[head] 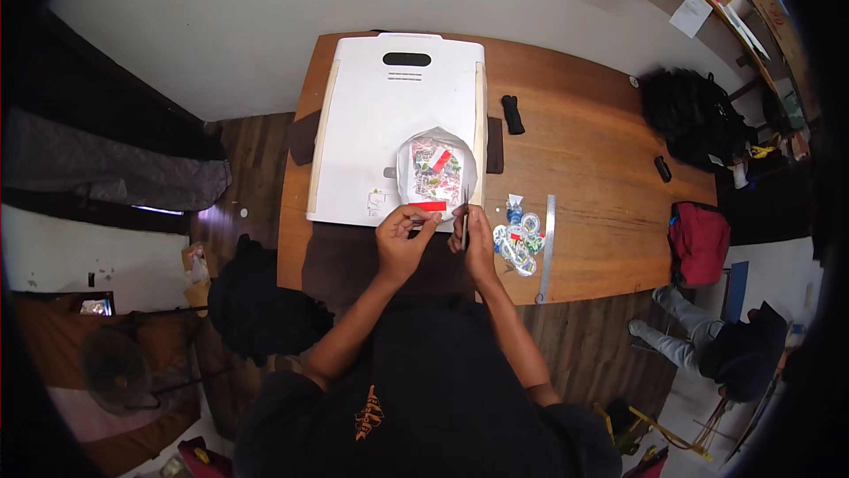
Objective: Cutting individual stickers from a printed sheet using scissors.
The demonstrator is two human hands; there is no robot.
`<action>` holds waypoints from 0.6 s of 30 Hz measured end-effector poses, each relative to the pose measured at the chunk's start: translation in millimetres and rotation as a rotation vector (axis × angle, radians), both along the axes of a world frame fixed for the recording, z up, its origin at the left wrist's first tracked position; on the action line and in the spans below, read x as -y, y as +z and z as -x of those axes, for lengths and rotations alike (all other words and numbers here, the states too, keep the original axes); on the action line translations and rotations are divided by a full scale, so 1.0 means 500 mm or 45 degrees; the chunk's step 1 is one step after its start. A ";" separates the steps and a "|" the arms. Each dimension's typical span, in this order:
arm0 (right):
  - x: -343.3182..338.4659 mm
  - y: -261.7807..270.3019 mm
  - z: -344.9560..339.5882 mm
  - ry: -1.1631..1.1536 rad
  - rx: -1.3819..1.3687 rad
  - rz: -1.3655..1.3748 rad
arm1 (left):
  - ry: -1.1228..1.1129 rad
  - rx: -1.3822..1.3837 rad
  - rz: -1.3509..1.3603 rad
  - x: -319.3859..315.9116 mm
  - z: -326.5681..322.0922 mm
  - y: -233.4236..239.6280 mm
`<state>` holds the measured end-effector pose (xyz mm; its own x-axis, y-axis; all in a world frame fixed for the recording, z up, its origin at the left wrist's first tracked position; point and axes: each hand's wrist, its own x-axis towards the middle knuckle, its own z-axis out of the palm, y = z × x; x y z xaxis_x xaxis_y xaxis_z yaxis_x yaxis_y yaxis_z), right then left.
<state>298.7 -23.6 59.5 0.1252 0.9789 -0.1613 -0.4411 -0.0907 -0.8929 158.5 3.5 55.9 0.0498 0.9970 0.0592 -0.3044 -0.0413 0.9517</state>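
My left hand point(402, 242) pinches a small red strip point(428, 207), perhaps a sticker, between thumb and fingers. In my right hand point(479, 246) is a slim metal cutting tool point(465, 203), apparently scissors, with its tip pointing away from me. Just beyond both hands sits a white open bag point(403, 179) with printed scraps point(434, 173) inside, one of them red and white. The bag rests on a large white plastic panel point(361, 133) with a dark handle slot. To the right of my right hand lies a pile of cut-out stickers point(521, 242), mostly round.
A steel ruler point(547, 249) lies right of the stickers on the wooden table point(597, 213). Farther off are a black rolled item point(512, 114), a black backpack point(690, 113) and a red bag point(700, 242). Brown cloth point(345, 259) shows under the panel. Someone in jeans point(690, 332) is at right.
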 end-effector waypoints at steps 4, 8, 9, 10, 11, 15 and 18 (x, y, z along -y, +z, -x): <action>-0.020 0.016 -0.008 0.028 0.393 0.028 | -0.118 -0.058 -0.038 -0.004 0.004 -0.007; -0.022 -0.024 -0.015 0.018 0.388 0.022 | -0.030 -0.014 0.072 -0.003 -0.003 0.008; -0.019 -0.021 -0.013 0.021 0.389 0.022 | -0.027 -0.014 0.073 -0.005 -0.002 0.012; -0.014 -0.016 -0.009 0.015 0.371 0.059 | -0.021 -0.009 0.096 -0.009 -0.002 0.015; -0.013 -0.013 -0.005 0.010 0.353 0.096 | -0.015 -0.004 0.119 -0.011 -0.002 0.016; -0.014 -0.019 0.009 -0.014 0.346 0.064 | -0.048 -0.070 0.029 -0.011 0.005 -0.007; -0.013 -0.010 0.016 -0.055 0.352 0.067 | -0.098 -0.071 -0.001 -0.013 0.008 -0.013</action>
<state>290.5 -17.0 54.4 0.2133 0.9628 -0.1660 -0.1864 -0.1267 -0.9743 154.5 10.0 49.3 0.1291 0.9901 0.0546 -0.2530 -0.0203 0.9673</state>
